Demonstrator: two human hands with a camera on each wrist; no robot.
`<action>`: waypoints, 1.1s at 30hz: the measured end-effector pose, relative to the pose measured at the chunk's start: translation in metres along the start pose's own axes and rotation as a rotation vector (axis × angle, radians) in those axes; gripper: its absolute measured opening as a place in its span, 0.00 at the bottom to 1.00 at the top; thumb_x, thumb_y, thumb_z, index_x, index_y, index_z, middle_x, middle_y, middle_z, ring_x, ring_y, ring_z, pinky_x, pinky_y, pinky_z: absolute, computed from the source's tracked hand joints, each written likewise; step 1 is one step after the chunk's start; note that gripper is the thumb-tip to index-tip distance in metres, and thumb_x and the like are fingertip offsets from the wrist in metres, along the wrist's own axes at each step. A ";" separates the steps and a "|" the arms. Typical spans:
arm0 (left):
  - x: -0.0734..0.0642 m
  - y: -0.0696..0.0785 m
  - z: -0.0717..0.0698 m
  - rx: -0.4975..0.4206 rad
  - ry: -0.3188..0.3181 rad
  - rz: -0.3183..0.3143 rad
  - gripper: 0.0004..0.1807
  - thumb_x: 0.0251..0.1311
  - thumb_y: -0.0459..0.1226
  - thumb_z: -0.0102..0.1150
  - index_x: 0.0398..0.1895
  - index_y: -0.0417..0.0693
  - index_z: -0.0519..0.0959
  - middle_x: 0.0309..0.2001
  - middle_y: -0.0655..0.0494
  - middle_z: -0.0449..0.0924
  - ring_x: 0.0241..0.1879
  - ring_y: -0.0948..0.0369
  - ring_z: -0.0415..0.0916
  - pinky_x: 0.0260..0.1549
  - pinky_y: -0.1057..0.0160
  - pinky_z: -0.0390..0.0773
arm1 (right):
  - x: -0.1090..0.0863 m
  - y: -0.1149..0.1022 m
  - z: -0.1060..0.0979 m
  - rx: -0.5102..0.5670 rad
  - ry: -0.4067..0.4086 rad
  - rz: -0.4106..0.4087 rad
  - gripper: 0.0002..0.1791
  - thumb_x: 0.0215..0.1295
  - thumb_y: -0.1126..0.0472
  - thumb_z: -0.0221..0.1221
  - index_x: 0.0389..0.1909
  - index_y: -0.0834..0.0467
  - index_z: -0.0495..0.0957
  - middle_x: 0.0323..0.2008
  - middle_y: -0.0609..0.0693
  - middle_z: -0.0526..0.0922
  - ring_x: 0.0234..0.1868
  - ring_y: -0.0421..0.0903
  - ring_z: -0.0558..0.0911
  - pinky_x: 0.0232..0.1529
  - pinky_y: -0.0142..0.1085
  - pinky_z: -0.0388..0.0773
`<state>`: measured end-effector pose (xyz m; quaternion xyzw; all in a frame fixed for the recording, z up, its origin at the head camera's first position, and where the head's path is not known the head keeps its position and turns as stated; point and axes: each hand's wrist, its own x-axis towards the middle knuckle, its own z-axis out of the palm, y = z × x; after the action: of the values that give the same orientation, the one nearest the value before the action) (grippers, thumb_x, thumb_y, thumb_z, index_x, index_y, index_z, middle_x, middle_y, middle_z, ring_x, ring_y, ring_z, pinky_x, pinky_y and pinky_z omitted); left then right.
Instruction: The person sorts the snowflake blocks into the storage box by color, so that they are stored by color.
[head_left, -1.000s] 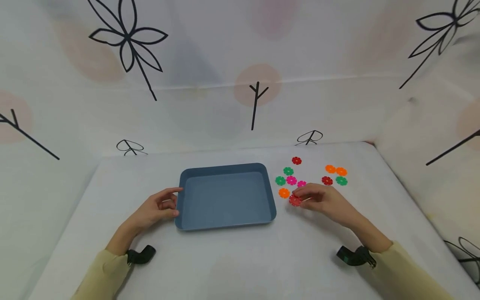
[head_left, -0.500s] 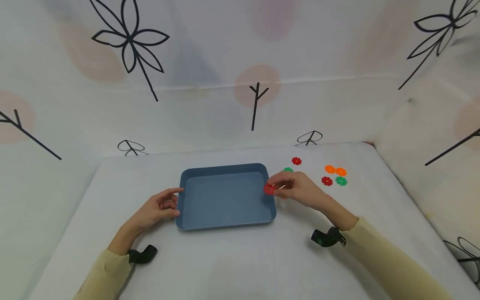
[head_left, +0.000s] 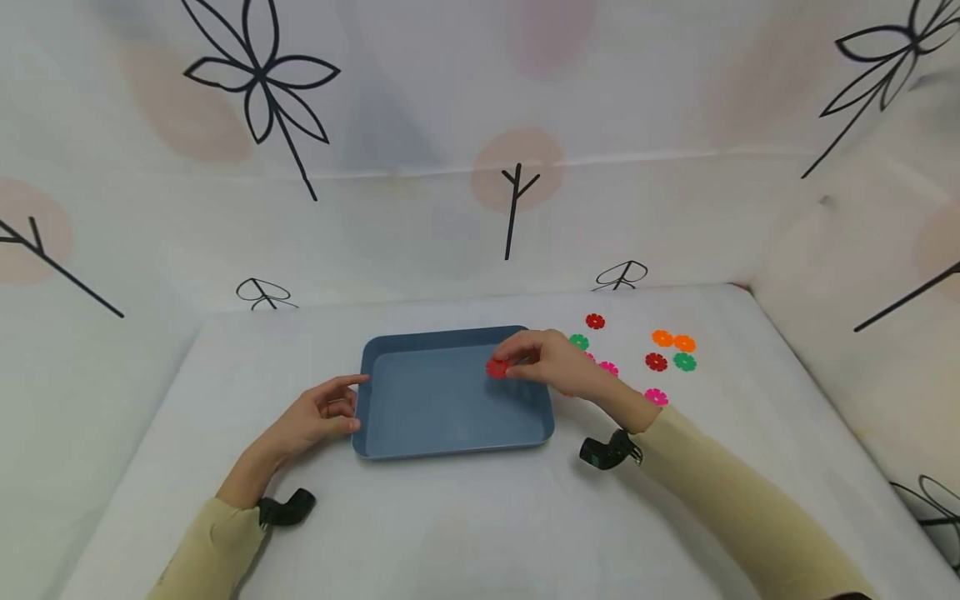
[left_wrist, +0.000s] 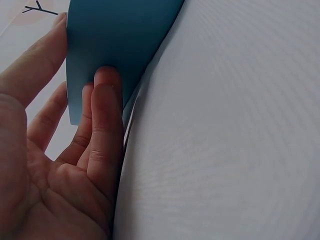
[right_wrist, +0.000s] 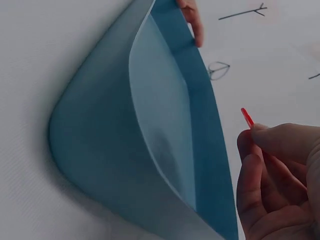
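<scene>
My right hand (head_left: 551,362) pinches a red flower-shaped plastic disc (head_left: 496,369) between thumb and forefinger, above the right part of a blue-grey tray (head_left: 435,408). Seen edge-on in the right wrist view, the red disc (right_wrist: 247,118) is a thin strip sticking out past the fingertips. The tray's floor is bare where it shows. At the tray's left side, my left hand (head_left: 318,417) rests with relaxed fingers. In the left wrist view its fingers (left_wrist: 104,130) touch the outer wall of the tray (left_wrist: 125,30).
More flower-shaped discs lie right of the tray: red (head_left: 595,321), green (head_left: 578,342), pink (head_left: 656,397) and orange (head_left: 684,342). My right hand and wrist partly cover some. White cloth (head_left: 465,525) covers the table, and patterned fabric walls (head_left: 405,242) rise around it.
My right hand has carried the red disc leftward from among the loose discs, across the tray's right rim to above its inside. My left hand stays at the tray's left side.
</scene>
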<state>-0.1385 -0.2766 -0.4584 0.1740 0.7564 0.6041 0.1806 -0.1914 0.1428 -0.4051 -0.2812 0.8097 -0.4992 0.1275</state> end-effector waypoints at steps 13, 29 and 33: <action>0.004 0.001 0.002 0.002 0.005 -0.002 0.39 0.57 0.27 0.68 0.71 0.34 0.62 0.45 0.44 0.69 0.37 0.64 0.76 0.40 0.68 0.76 | 0.033 0.009 0.011 -0.006 -0.034 0.060 0.14 0.62 0.67 0.67 0.49 0.57 0.85 0.47 0.48 0.85 0.45 0.45 0.82 0.47 0.37 0.79; 0.001 0.003 0.001 0.007 -0.002 0.023 0.39 0.57 0.25 0.67 0.71 0.30 0.60 0.44 0.41 0.69 0.35 0.66 0.77 0.38 0.69 0.78 | 0.073 0.005 0.039 0.000 -0.072 0.088 0.14 0.62 0.68 0.66 0.50 0.60 0.85 0.49 0.51 0.85 0.43 0.43 0.82 0.43 0.35 0.78; 0.001 0.002 0.001 -0.002 -0.010 0.037 0.39 0.57 0.25 0.66 0.72 0.30 0.60 0.45 0.40 0.69 0.35 0.66 0.77 0.37 0.68 0.78 | 0.081 0.005 0.050 0.001 -0.074 0.083 0.15 0.62 0.69 0.66 0.50 0.60 0.85 0.49 0.52 0.85 0.44 0.43 0.83 0.43 0.34 0.78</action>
<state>-0.1385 -0.2749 -0.4569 0.1907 0.7516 0.6072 0.1735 -0.2343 0.0608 -0.4266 -0.2654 0.8152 -0.4829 0.1783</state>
